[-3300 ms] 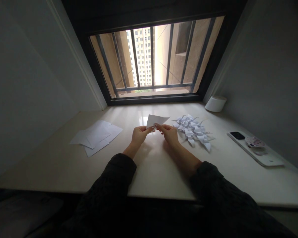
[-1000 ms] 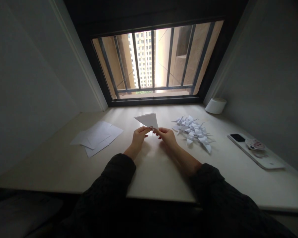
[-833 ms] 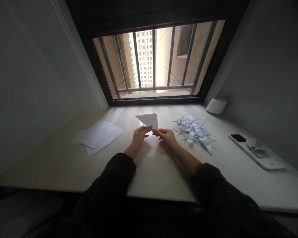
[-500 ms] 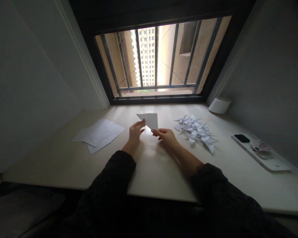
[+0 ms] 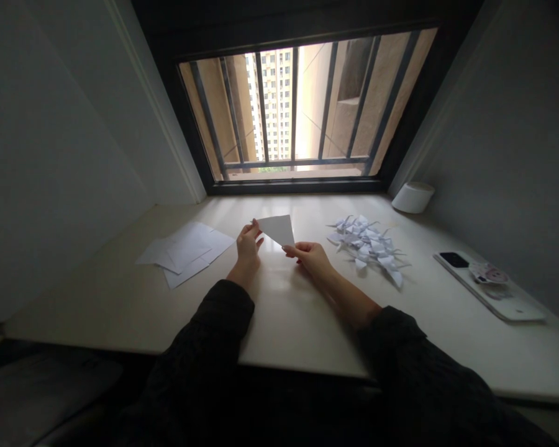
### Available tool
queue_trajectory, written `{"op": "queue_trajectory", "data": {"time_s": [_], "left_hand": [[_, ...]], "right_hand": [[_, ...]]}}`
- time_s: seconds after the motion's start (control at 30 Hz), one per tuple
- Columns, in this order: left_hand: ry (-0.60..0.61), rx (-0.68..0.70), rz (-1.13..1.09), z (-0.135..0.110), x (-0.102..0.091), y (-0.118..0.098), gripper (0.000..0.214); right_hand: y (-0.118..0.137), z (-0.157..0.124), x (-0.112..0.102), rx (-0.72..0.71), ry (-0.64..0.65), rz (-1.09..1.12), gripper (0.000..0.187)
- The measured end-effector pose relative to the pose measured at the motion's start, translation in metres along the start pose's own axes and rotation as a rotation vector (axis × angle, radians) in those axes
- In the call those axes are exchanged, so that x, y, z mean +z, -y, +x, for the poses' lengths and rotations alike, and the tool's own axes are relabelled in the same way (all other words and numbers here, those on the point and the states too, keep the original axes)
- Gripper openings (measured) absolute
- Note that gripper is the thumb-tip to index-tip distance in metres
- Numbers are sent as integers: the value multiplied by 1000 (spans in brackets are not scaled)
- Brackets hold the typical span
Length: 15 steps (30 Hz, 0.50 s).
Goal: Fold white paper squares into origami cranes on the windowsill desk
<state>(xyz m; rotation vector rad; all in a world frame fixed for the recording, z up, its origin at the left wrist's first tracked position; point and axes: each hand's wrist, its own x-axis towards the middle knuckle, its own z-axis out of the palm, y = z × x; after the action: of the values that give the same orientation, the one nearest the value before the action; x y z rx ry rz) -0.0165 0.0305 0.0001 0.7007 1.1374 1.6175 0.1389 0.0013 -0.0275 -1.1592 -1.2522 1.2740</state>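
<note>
A folded white paper triangle [image 5: 278, 228] is held up between my two hands, above the middle of the white sill. My left hand [image 5: 248, 242] pinches its left corner between thumb and fingers. At the lower right corner, my right hand [image 5: 310, 254] grips the paper with thumb and forefinger. To the left lies a loose stack of white paper sheets [image 5: 189, 248], overlapping at angles. On the right sits a heap of several folded paper cranes [image 5: 367, 243], close to my right hand but apart from it.
A phone in a pale case with a round sticker-like grip [image 5: 489, 285] lies at the right. Behind it, a white cylindrical object [image 5: 413, 197] stands in the corner by the wall. A barred window [image 5: 293, 186] closes off the far side of the sill [image 5: 279, 329].
My left hand has slid left and slightly up to the triangle's far left corner. The paper has turned a little, while my right hand stays nearly in place.
</note>
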Motion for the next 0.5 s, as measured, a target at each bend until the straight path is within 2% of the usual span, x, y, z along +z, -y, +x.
{"op": "queue_trajectory", "data": {"time_s": [0.23, 0.5], "left_hand": [[-41, 36, -81, 1, 2, 5, 32], [-92, 92, 1, 6, 0, 7, 28]], "right_hand": [[1, -2, 3, -5, 18, -29, 34], [4, -3, 4, -54, -13, -28, 35]]}}
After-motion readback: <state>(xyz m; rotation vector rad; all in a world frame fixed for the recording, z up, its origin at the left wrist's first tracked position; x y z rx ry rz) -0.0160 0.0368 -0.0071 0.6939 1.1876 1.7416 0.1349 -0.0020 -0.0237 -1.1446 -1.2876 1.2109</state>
